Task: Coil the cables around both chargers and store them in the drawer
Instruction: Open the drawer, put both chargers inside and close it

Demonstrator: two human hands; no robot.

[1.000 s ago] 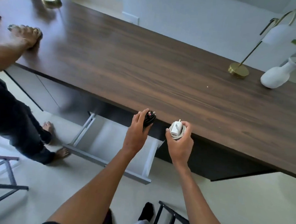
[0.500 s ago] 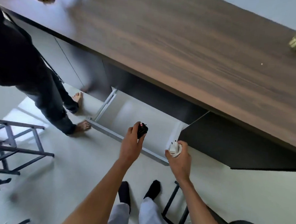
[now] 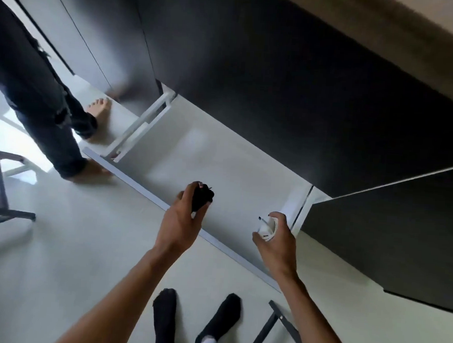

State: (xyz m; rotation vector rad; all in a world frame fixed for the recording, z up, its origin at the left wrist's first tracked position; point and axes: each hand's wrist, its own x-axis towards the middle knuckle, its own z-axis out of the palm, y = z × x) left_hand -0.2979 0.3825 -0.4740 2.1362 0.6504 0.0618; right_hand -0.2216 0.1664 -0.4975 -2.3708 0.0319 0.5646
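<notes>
Black charger (image 3: 201, 198), coiled, clamped in left hand (image 3: 182, 221) over drawer (image 3: 149, 193) front edge; white charger (image 3: 267, 227), coiled, gripped in right hand (image 3: 279, 241) near right corner; coiling judged done, stowing outstanding

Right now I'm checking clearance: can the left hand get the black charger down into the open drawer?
Probably yes: the left hand holds the black charger over the open drawer, whose floor beneath looks bare.

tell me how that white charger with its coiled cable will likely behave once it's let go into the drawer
The white charger looks small, so probably light. Its cable seems only looped around it, so it may spring loose. The drawer bottom looks smooth; it could slide.
</notes>
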